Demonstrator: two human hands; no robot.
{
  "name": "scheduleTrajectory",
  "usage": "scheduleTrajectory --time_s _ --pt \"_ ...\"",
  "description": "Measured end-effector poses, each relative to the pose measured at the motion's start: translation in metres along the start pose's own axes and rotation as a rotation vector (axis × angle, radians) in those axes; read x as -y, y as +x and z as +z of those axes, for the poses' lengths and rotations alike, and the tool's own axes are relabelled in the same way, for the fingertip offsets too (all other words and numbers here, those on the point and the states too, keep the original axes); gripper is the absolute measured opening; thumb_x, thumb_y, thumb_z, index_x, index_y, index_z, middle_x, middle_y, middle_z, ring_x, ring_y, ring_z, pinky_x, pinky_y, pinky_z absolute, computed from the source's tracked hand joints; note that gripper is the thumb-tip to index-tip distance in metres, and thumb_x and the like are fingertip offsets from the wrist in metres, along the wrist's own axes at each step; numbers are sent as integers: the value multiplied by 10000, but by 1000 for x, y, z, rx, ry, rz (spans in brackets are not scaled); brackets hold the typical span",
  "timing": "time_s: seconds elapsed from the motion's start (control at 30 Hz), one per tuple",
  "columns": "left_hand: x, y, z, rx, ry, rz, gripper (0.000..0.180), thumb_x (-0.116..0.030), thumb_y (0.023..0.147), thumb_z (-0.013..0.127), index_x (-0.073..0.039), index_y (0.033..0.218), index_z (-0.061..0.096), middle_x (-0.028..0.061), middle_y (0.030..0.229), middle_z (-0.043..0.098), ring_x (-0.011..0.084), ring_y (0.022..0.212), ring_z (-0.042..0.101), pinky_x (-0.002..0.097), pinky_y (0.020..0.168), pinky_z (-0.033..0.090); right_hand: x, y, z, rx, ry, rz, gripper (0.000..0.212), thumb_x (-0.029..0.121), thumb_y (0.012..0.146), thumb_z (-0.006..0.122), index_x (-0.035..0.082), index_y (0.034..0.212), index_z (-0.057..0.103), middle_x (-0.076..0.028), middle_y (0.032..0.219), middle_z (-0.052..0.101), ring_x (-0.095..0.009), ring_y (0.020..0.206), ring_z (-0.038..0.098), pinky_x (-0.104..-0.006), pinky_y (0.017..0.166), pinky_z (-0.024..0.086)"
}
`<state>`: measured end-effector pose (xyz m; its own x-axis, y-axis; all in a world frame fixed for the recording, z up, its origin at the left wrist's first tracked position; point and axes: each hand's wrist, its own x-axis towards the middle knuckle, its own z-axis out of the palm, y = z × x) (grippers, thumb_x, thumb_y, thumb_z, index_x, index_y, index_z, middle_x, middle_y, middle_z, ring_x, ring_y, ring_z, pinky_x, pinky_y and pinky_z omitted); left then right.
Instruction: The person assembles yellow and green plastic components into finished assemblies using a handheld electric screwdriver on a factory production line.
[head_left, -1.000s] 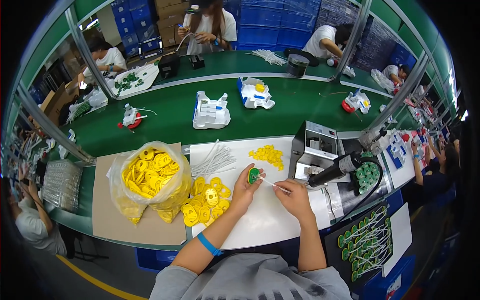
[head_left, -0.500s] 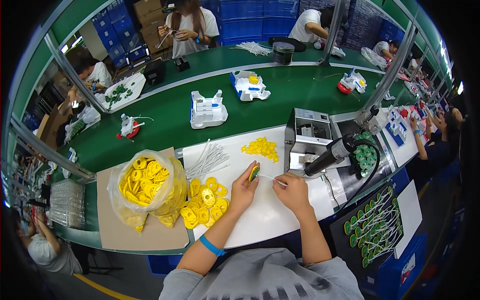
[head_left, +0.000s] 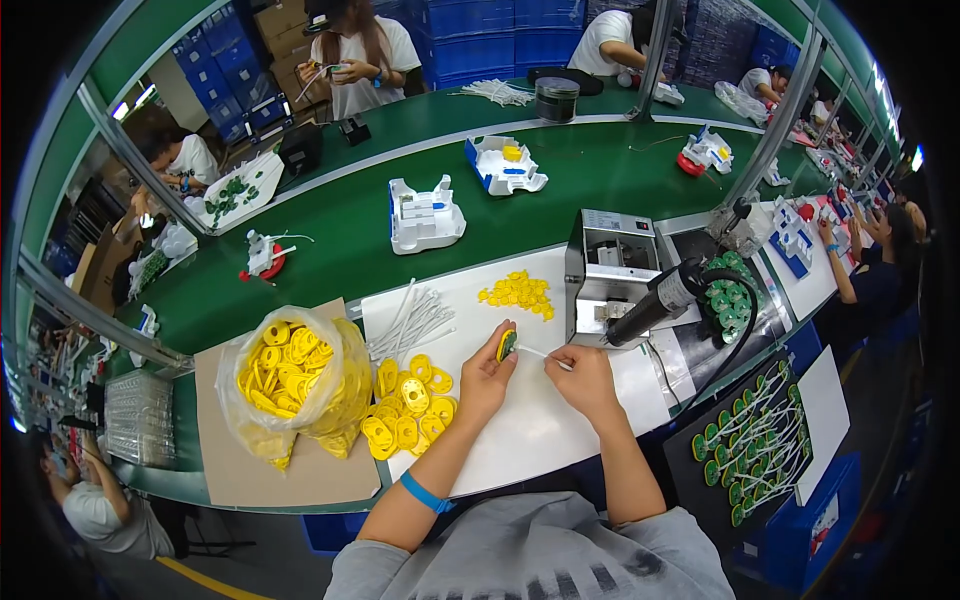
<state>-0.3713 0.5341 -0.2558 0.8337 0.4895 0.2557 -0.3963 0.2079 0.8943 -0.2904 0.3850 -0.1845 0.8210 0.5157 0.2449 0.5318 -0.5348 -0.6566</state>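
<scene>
My left hand [head_left: 486,375] is closed around a yellow oval plastic piece with a green circuit board [head_left: 507,345], held upright above the white work surface. My right hand [head_left: 583,377] pinches a white cable [head_left: 532,351] that runs to the board. Left of my hands lies a pile of yellow oval plastic pieces [head_left: 413,393]. Behind it are loose white cables [head_left: 412,325]. Small yellow plastic parts [head_left: 518,293] are heaped beyond my hands. To the right stands a metal bench machine [head_left: 612,275], with a black cylindrical tool [head_left: 650,310] before it.
A clear bag of yellow pieces [head_left: 342,375] stands on cardboard at left. White housings [head_left: 425,215] lie on the green conveyor belt [head_left: 345,230]. Green round boards [head_left: 731,300] sit right of the machine. Finished-looking cabled boards [head_left: 750,445] cover a black board at lower right. Other people work around.
The white housings on the belt have shifted slightly to the right. My hands keep nearly the same place, with the board and cable still held. The view has tilted a little.
</scene>
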Motion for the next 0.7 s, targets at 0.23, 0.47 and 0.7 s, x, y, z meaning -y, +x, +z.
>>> scheduleTrajectory --time_s 0.23,0.47,0.7 --pt "0 1 4 -4 5 -16 573 93 973 557 -18 1520 425 139 1505 509 139 1313 511 239 1063 402 0 -2 -7 13 7 -25 212 209 800 723 18 877 773 -162 797 738 -303 712 725 -358 693 570" --pt "-4 -1 10 -9 34 -18 574 85 976 560 -14 1523 419 136 1505 508 124 1294 513 233 1050 405 8 -7 -12 22 17 -117 177 133 807 733 -34 864 748 -162 794 734 -254 681 712 -320 655 557" --pt "-2 -3 13 -14 32 -3 573 83 977 557 -13 1525 417 130 1494 518 114 1276 515 220 1026 414 16 -11 -17 55 71 -185 133 94 807 728 -25 865 745 -157 797 727 -252 678 710 -316 642 566"
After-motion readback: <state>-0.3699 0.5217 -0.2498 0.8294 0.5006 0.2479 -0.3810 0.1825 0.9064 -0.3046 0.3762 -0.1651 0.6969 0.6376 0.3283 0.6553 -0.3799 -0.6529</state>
